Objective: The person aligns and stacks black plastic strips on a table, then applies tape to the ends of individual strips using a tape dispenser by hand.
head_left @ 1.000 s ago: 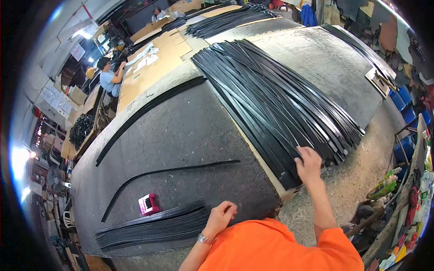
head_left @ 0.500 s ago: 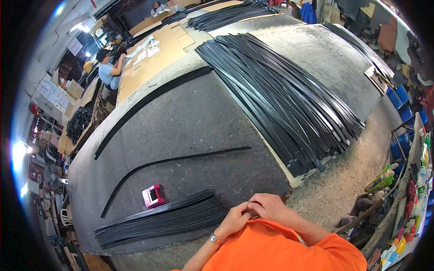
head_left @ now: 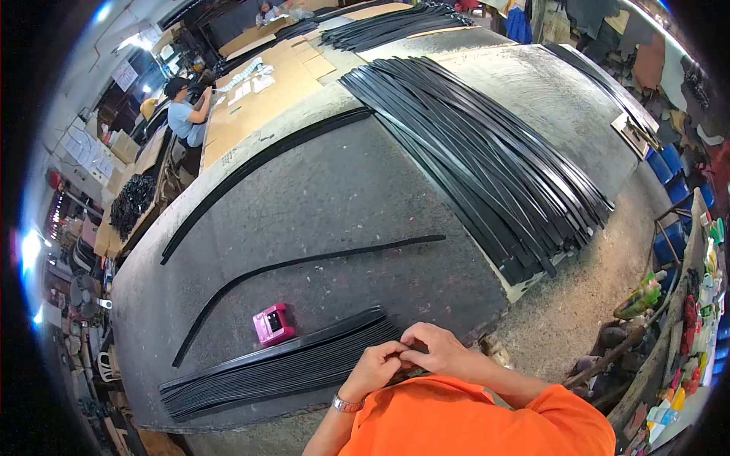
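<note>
My left hand (head_left: 374, 370) and my right hand (head_left: 435, 346) meet in front of my orange shirt, at the near edge of the dark table (head_left: 342, 197). Fingers of both are curled together, and whatever lies between them is too small or hidden to make out. Just left of them is a fanned bundle of black strips (head_left: 281, 368). Behind that bundle sits a pink device (head_left: 273, 324). One single black strip (head_left: 304, 261) curves across the table beyond it. A large pile of black strips (head_left: 487, 159) lies to the right.
More black strips (head_left: 251, 175) run along the table's far left edge. A co-worker (head_left: 187, 114) is at the cardboard-covered table (head_left: 293, 83) at the back left. Another person (head_left: 266, 14) is farther back. Bottles and blue containers (head_left: 669, 242) stand at the right.
My right hand has left the large strip pile and come to my left hand in front of my shirt. The view has shifted slightly, and the table items appear a little displaced.
</note>
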Demonstrator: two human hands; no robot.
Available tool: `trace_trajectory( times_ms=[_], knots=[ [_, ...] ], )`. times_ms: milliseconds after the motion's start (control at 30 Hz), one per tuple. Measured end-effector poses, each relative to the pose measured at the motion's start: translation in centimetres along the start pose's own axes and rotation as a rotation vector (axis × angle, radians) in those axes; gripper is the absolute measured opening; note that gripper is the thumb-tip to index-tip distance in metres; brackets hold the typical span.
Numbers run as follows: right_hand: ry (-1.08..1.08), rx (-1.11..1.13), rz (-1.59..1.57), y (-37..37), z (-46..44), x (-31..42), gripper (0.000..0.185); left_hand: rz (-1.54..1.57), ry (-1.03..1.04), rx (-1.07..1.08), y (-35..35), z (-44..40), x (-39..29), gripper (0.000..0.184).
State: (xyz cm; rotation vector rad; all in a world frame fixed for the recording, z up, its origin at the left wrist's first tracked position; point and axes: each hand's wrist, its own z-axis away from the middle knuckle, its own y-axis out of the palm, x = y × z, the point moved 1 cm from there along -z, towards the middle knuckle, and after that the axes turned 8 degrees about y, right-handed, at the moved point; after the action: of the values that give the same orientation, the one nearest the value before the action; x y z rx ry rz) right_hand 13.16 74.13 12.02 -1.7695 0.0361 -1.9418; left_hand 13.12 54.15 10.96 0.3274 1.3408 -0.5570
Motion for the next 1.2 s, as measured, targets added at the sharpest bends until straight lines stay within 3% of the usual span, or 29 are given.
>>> trace_trajectory(
  times_ms=[267, 367, 500, 533, 600, 733, 833, 933, 1067, 1200],
  knots=[
    [0.084, 0.059, -0.228, 9.5, -1.5, 5.5, 0.025, 0.174, 0.037, 0.078, -8.4, 6.6, 1.8, 0.021],
    [0.197, 0.117, -0.147, 14.1, -2.1, 7.6, 0.024, 0.159, 0.028, 0.198, -12.6, 9.8, 2.9, 0.020],
    [0.107, 0.054, -0.118, 18.7, -2.7, 10.1, 0.023, 0.258, 0.032, 0.272, -15.8, 12.8, 4.5, 0.020],
    [-0.046, -0.067, -0.143, 19.7, -3.1, 10.6, 0.024, 0.244, 0.018, 0.268, -16.4, 13.2, 4.8, 0.019],
    [0.013, -0.040, -0.148, 20.5, -3.3, 11.1, 0.024, 0.209, 0.038, 0.281, -17.3, 13.6, 5.0, 0.018],
    [0.264, 0.113, -0.058, 18.9, -2.9, 11.0, 0.027, 0.076, 0.011, 0.334, -17.9, 12.5, 1.9, 0.017],
    [0.209, 0.151, 0.084, 17.6, -3.3, 9.6, 0.028, 0.133, -0.014, 0.303, -16.5, 11.6, 1.9, 0.017],
    [-0.062, -0.074, -0.019, 16.2, -4.1, 8.3, 0.028, 0.172, -0.041, 0.201, -14.9, 10.1, 3.2, 0.018],
    [-0.060, -0.050, -0.100, 13.2, -4.8, 7.1, 0.033, 0.026, 0.052, 0.167, -13.6, 7.0, 2.1, 0.018],
    [-0.055, -0.058, -0.014, 10.0, -4.5, 4.0, 0.045, 0.077, 0.059, 0.157, -10.9, 3.8, 1.0, 0.017]
  ],
)
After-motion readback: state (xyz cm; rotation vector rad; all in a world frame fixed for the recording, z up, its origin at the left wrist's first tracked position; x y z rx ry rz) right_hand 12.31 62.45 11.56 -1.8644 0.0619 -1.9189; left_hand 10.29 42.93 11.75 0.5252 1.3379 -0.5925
